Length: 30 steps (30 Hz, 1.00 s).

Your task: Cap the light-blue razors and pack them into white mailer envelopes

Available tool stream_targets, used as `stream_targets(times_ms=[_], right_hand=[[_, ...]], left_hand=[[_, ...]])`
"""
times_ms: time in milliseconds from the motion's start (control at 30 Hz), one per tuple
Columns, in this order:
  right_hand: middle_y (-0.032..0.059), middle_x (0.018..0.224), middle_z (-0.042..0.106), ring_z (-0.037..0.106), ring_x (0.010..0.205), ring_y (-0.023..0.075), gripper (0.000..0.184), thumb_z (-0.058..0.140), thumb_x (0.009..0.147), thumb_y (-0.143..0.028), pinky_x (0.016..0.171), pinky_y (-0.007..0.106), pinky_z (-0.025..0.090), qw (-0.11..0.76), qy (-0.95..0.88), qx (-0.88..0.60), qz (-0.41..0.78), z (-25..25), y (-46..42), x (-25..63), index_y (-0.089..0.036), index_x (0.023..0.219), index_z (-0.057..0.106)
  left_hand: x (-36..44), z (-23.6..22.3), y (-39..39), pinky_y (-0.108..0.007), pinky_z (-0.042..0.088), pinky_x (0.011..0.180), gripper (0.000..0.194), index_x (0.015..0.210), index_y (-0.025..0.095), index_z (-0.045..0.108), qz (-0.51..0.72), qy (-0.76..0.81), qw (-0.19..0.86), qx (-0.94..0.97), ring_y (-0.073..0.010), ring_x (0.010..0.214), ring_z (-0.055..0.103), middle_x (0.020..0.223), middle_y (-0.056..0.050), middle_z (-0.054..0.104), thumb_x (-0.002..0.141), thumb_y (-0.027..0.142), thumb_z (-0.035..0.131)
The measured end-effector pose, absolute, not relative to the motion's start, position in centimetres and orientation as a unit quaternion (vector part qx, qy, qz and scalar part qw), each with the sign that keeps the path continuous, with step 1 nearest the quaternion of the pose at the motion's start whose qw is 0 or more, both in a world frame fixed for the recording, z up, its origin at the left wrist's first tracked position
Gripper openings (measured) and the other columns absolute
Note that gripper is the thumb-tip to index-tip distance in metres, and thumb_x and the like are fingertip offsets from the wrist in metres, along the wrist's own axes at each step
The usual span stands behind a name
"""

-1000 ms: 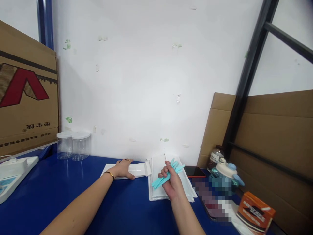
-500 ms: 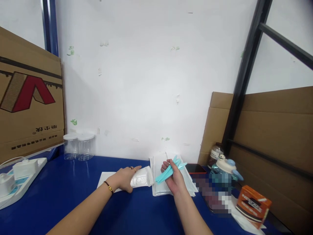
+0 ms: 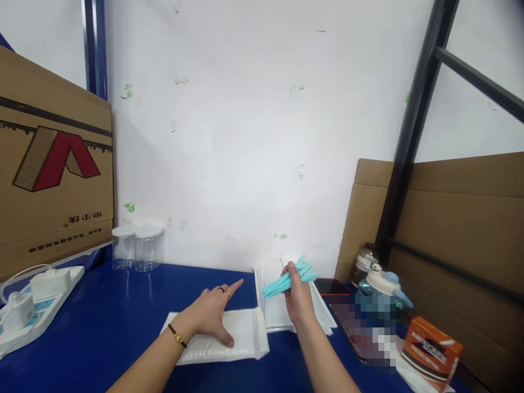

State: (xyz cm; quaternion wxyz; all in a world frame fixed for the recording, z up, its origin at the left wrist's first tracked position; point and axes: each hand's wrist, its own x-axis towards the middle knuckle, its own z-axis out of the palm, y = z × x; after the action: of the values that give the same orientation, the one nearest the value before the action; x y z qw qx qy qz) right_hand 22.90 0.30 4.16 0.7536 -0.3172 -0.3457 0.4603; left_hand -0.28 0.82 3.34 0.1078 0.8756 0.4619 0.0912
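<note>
A white padded envelope [image 3: 245,330] lies flat on the blue table, its folded end toward the right. My left hand [image 3: 213,314] rests over its upper left part, thumb on the surface and index finger stretched past its far edge. In my right hand [image 3: 300,299] is a bundle of several thin turquoise plastic strips [image 3: 282,284], fanned out at the far end; their exact kind is hard to make out. Beneath that hand sits a stack of white envelopes [image 3: 272,316], partly covered by the hand and strips.
To the right are a phone [image 3: 331,287], a brown jar [image 3: 365,262], a teal bottle [image 3: 380,281] and an orange box [image 3: 432,352]. Two clear lidded jars [image 3: 148,251] stand at the back left, near a power strip [image 3: 76,279] and a large carton [image 3: 57,218].
The envelope under my left hand has come nearer to me and now lies flatter. My left hand's fingers have spread. My right hand still holds the turquoise strips, turned slightly.
</note>
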Motion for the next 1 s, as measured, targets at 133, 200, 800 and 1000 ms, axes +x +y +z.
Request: stream_targets(times_ms=[133,200,800,1000], right_hand=[[-0.0039,0.061,0.053,0.045,0.053,0.011,0.028,0.068,0.07,-0.045,0.051,0.023,0.032,0.724,-0.36,-0.353,0.471,3.4,0.2,22.3,-0.02,0.067,0.055],[-0.0034,0.061,0.053,0.046,0.053,0.0116,0.029,0.068,0.069,-0.045,0.051,0.023,0.032,0.715,-0.358,-0.361,0.48,3.1,0.0,22.2,-0.02,0.066,0.055],[0.0001,0.071,0.057,0.049,0.072,0.0151,0.031,0.064,0.074,-0.047,0.066,0.024,0.036,0.67,-0.519,-0.355,0.395,10.0,-1.1,18.9,-0.018,0.065,0.062],[0.0016,0.078,0.063,0.053,0.076,0.0164,0.03,0.063,0.074,-0.047,0.069,0.025,0.039,0.547,-0.636,-0.315,0.444,15.1,-1.8,14.2,-0.018,0.074,0.067]], left_hand=[[-0.6,1.6,0.3,-0.059,0.025,0.098,0.133,0.144,0.033,0.008,0.065,0.433,0.131,0.889,-0.0427,0.122,0.036,0.135,-0.013,0.041,0.032,0.05,0.078],[-0.4,1.1,-0.2,-0.058,0.027,0.097,0.133,0.144,0.033,0.008,0.057,0.425,0.131,0.894,-0.0423,0.12,0.039,0.133,-0.013,0.043,0.032,0.047,0.078],[-0.1,3.9,-0.6,-0.039,0.039,0.099,0.082,0.139,0.022,0.022,0.409,0.375,0.189,0.81,-0.0259,0.115,0.048,0.132,-0.009,0.045,0.065,0.023,0.056],[-0.5,4.0,-0.7,-0.039,0.043,0.095,0.079,0.138,0.02,0.015,0.568,0.368,0.178,0.714,-0.0257,0.115,0.047,0.132,-0.011,0.042,0.072,0.03,0.056]])
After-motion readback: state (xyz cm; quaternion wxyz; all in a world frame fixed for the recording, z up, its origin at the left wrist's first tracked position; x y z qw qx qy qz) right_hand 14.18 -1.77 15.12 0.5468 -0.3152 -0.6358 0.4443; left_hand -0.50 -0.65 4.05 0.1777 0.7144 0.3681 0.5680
